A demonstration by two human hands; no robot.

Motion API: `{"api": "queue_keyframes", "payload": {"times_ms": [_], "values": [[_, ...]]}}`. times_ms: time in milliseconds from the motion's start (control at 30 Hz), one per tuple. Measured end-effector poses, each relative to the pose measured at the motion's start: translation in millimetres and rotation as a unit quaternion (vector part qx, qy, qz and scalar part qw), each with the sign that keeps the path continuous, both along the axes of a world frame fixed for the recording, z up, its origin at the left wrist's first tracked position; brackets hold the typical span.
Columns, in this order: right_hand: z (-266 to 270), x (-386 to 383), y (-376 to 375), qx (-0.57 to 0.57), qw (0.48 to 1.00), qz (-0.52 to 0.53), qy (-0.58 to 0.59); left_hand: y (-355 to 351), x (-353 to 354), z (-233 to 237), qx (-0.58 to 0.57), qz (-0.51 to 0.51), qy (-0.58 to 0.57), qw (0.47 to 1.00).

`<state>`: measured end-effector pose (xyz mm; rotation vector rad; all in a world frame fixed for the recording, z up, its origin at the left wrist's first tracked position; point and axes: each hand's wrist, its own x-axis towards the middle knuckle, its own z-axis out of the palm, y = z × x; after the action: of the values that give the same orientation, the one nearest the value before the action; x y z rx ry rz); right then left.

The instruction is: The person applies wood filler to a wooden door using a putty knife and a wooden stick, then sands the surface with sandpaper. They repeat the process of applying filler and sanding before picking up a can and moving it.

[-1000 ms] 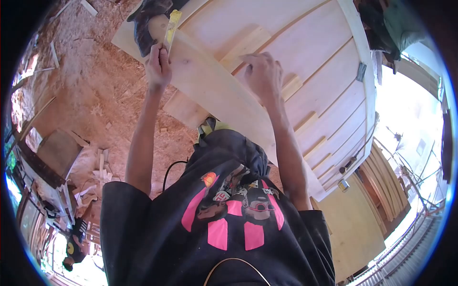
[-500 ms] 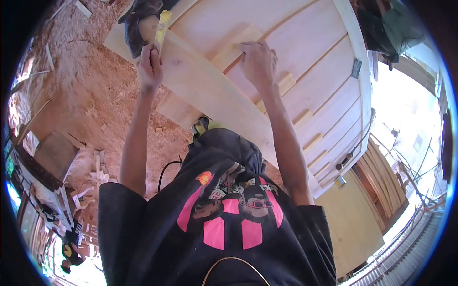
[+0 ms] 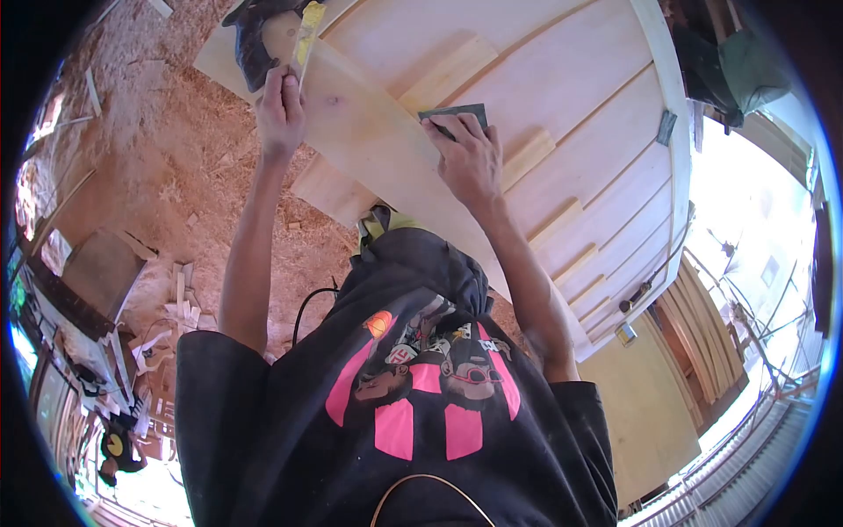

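Observation:
My left hand [image 3: 281, 114] is closed around a flat, pale strip [image 3: 307, 39] smeared with yellow, its stained end pointing away from me. Just behind that hand, at the panel's far left corner, is a dark, crumpled-looking thing [image 3: 252, 57] with a tan round part. My right hand [image 3: 467, 158] bends its fingers over a dark grey-green rectangular sheet [image 3: 474, 112], pressed against the ribbed wooden panel [image 3: 562, 97]. A pale wooden block [image 3: 452, 70] lies on the panel just beyond it. The fingertips partly cover the sheet.
More blocks [image 3: 529, 158] line the panel's grooves. A second dark piece [image 3: 666, 127] lies near its curved right edge. Wood shavings [image 3: 176, 176] cover the ground at left. Stacked boards [image 3: 702, 325] stand at right. Another person [image 3: 118, 448] is far off at lower left.
My right hand has drawn back toward me from the wooden block, and the dark sheet now shows under its fingers. My left hand still grips the strip, shifted slightly in view.

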<state>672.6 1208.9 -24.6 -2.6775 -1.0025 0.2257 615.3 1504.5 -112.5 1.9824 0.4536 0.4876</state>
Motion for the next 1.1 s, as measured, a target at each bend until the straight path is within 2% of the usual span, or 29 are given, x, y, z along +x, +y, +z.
{"api": "queue_keyframes", "payload": {"times_ms": [100,200,333,400,433,500,533,600,700,800,900,1100], "values": [[19.3,25.1,5.1,-0.039,0.998,-0.016,0.05,0.7,-0.3,1.2,-0.008,0.002,0.027,1.0],[10.8,29.9,15.9,0.009,1.0,-0.012,0.019,0.9,-0.5,0.9,-0.008,0.002,0.03,1.0],[15.4,16.4,15.8,-0.002,1.0,0.002,0.008,3.9,-0.7,-5.2,0.005,-0.002,0.026,1.0],[26.0,31.2,6.9,-0.045,0.988,-0.043,0.141,2.6,0.1,-0.2,0.025,-0.001,0.013,1.0],[20.7,43.5,-1.0,-0.045,0.989,-0.045,0.137,2.4,2.3,1.2,0.025,-0.003,0.008,1.0],[-2.1,79.4,-17.0,0.113,0.982,-0.127,0.087,1.1,1.5,1.5,0.036,0.014,0.016,0.999],[-1.6,94.2,-20.4,0.112,0.982,-0.126,0.087,0.6,1.2,1.7,0.035,0.014,0.016,0.999],[5.6,118.0,-21.5,0.001,0.989,-0.147,0.003,1.1,3.0,1.7,0.051,0.005,-0.005,0.999],[2.5,125.5,-22.7,-0.043,0.991,-0.128,-0.019,1.0,0.9,-4.9,0.053,0.02,0.003,0.998],[-6.2,109.4,-18.3,-0.055,0.99,-0.109,-0.065,2.5,-0.2,-3.9,0.009,0.008,0.013,1.0],[-6.9,91.0,-28.4,-0.019,0.993,-0.108,-0.037,2.8,-1.5,1.9,-0.002,0.004,0.033,0.999],[-2.7,125.1,-28.7,-0.059,0.992,-0.112,-0.026,1.3,-0.9,-4.5,0.011,0.016,0.013,1.0]]}}
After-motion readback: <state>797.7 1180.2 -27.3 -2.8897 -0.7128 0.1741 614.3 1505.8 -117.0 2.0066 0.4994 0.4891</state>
